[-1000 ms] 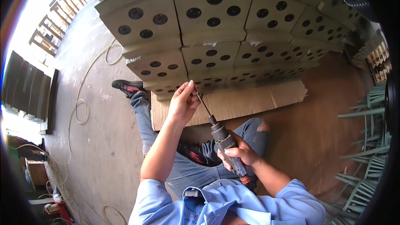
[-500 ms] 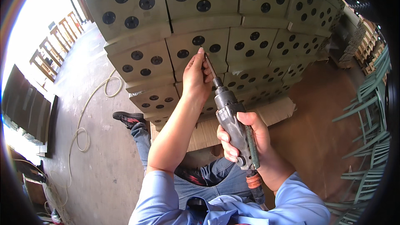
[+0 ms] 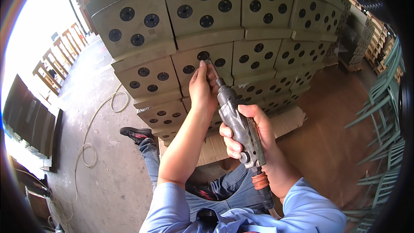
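My right hand (image 3: 254,133) is wrapped round a dark air screwdriver (image 3: 237,123), its thumb along the side lever. The long bit (image 3: 213,68) points up and away, its tip close to a round black disc (image 3: 202,55) on the front of a stacked olive-brown panel piece (image 3: 224,51). My left hand (image 3: 202,88) is pinched closed just below that disc, fingertips next to the bit. Whatever lies between those fingers is hidden or too small to name. Whether the bit touches the disc, I cannot tell.
More panels with black discs (image 3: 206,21) rise in rows above cardboard (image 3: 215,149). A pale hose (image 3: 82,146) loops across the floor at left. Dark flat pieces (image 3: 30,116) stand farther left. Green metal frames (image 3: 384,116) are piled at right. My legs (image 3: 148,157) are folded beneath the stack.
The bit's tip and my left fingertips have come closer to the black disc. The stack now sits slightly lower in the view. My right hand keeps its grip on the air screwdriver.
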### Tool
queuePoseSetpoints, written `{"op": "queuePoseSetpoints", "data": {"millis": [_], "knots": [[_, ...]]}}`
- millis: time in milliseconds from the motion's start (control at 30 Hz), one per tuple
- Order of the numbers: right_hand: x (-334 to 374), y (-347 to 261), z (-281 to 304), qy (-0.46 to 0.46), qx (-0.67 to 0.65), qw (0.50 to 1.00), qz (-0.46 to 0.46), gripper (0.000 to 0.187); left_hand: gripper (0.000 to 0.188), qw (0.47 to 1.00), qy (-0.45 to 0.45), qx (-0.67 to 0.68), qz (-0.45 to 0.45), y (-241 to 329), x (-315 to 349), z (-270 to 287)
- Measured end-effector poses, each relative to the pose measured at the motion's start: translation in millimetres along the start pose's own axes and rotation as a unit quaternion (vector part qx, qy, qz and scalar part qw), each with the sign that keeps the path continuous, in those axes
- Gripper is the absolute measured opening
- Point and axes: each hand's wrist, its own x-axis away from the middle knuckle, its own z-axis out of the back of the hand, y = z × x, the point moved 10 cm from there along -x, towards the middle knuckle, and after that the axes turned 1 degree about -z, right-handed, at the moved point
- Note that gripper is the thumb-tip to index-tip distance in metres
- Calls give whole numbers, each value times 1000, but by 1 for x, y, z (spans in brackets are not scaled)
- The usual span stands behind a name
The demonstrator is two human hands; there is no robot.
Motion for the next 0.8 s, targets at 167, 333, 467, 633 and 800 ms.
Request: {"op": "queuePoseSetpoints", "data": {"millis": [167,333,467,633,800], "knots": [[1,-2,-5,5,5,1000,3,37,29,1000,16,8,14,-9,27,39],[-9,-4,-6,45,-5,999,2,39,29,998,31,-2,46,-20,44,73],[-12,-10,-10,31,-5,999,-1,39,29,999,34,4,42,-25,50,82],[-17,-15,-11,36,22,999,10,37,26,998,31,9,48,-34,50,95],[-23,-14,-4,28,21,999,7,37,25,998,27,11,58,-41,55,95]]}}
